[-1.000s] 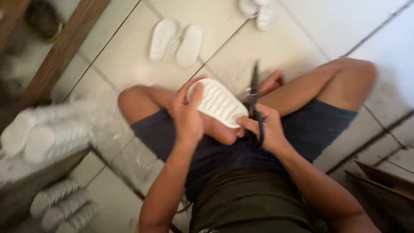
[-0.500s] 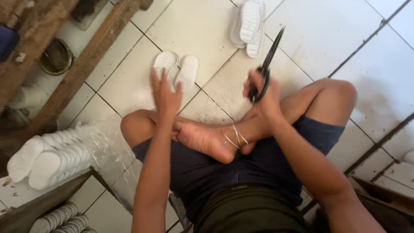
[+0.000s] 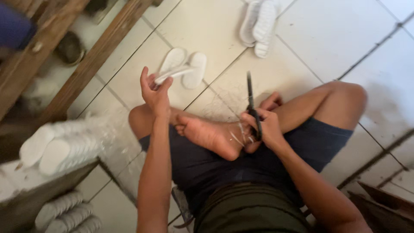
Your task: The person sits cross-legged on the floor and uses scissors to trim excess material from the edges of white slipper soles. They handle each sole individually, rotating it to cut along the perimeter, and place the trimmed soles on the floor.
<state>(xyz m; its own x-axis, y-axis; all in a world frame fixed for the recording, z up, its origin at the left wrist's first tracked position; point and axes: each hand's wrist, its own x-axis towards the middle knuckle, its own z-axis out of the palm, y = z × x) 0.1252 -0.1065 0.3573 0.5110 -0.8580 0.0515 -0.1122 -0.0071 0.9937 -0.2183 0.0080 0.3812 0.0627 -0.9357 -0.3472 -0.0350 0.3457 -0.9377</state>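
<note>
Person: sits cross-legged on the white tiled floor [image 3: 327,39], one bare foot [image 3: 211,136] turned sole-up in the lap, dark shorts [image 3: 202,168] over the thighs.

Left hand [image 3: 154,92]: reaches forward past the knee, fingers closed in a pinch around a white sole [image 3: 172,74], which it lifts by its near end.

White sole: thin, pale, tilted up from the hand toward the far right; its far end hangs over a pair of white soles [image 3: 189,71] that lie flat side by side on the floor just beyond the fingers.

Right hand [image 3: 267,127]: curled tight around the handles of the scissors [image 3: 252,105], resting against the heel of the upturned foot.

Scissors: dark, blades together and pointing away from the person, rising straight up out of the fist.

Scraps: a few thin white slivers [image 3: 237,138] lie on the foot just beside the right hand.

Second pair of soles [image 3: 258,21]: white, ribbed, lying together on the floor near the far edge of the view, well apart from both hands.

Stacks: long rows of white soles [image 3: 60,146] packed on edge lie on a low grey ledge at the person's left, beside the left knee; more rolls [image 3: 64,213] lie below it near the near-left corner.

Wood: brown planks [image 3: 92,58] run at a slant across the far-left corner of the floor, with a dark round bowl [image 3: 71,47] between them.
</note>
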